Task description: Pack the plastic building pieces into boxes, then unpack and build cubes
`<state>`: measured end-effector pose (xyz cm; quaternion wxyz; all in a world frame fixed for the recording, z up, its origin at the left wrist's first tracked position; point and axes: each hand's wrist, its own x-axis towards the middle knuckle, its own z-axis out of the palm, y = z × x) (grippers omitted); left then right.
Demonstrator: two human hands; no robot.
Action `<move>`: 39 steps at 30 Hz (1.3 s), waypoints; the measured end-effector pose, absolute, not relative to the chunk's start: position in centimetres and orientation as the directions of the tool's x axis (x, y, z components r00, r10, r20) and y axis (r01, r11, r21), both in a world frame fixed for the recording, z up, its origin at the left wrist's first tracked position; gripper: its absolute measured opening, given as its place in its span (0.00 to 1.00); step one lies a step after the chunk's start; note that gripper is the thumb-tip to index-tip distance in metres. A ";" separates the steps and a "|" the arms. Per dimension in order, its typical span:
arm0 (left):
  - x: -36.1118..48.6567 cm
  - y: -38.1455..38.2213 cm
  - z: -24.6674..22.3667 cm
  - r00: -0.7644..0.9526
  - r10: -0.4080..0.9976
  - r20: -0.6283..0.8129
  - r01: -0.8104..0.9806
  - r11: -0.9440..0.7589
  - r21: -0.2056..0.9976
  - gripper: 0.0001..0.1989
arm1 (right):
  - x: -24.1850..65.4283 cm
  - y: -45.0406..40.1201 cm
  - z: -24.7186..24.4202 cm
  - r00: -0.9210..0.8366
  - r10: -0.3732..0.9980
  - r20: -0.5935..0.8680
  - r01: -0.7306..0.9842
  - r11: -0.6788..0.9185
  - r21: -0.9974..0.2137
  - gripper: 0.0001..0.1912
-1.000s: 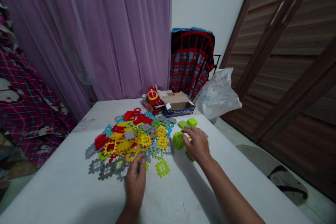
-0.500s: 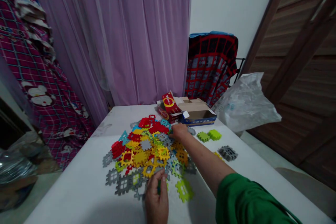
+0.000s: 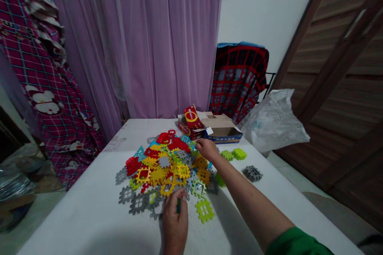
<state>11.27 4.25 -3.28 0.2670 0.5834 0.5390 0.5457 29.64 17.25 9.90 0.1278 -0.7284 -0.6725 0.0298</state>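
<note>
A heap of toothed plastic tiles (image 3: 158, 175) in red, yellow, grey, blue and lime lies on the white table (image 3: 89, 215). At its near edge my left hand (image 3: 175, 215) is curled, its fingers closed round a small green-blue piece (image 3: 178, 205) that is mostly hidden. My right hand (image 3: 206, 148) reaches to the back right of the heap, fingers pinched together beside the red and blue boxes; a bit of lime shows at its fingertips, too small to make out. A lime window tile (image 3: 204, 210) lies right of my left hand.
Behind the heap sit a red box (image 3: 193, 117) and an open blue carton (image 3: 224, 140). Stacks of green tiles (image 3: 239, 153) and grey tiles (image 3: 252, 173) stand at the right. A plastic bag (image 3: 272, 121) is beyond the table's right edge.
The view has shifted slightly. My right hand has lifted a little off the heap at its back right, fingers still together. My left hand stays at the near edge with its piece.
</note>
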 end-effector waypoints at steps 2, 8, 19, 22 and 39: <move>11.3 4.3 -3.0 -0.172 0.905 0.390 0.359 -0.311 0.880 0.17 | 29.7 14.7 9.2 0.053 0.991 0.126 0.942 -0.008 -0.336 0.19; 11.1 3.9 -1.7 -0.106 0.925 0.365 0.277 -0.325 0.904 0.20 | 28.5 6.1 3.6 0.058 0.998 0.018 0.198 0.006 -0.980 0.21; 11.9 3.1 -0.2 0.071 0.997 0.043 0.074 -0.048 0.996 0.27 | 28.0 0.6 0.5 0.083 0.996 0.028 -0.053 0.032 -0.998 0.26; 11.7 3.2 0.2 0.079 0.997 0.020 0.065 -0.025 0.998 0.27 | 28.7 -0.5 1.0 -0.048 0.996 0.078 0.049 0.080 -0.996 0.29; 11.4 3.5 0.3 0.188 0.982 0.002 0.071 -0.016 0.997 0.27 | 29.2 -2.4 1.9 -0.052 0.972 0.230 0.564 0.219 -0.796 0.28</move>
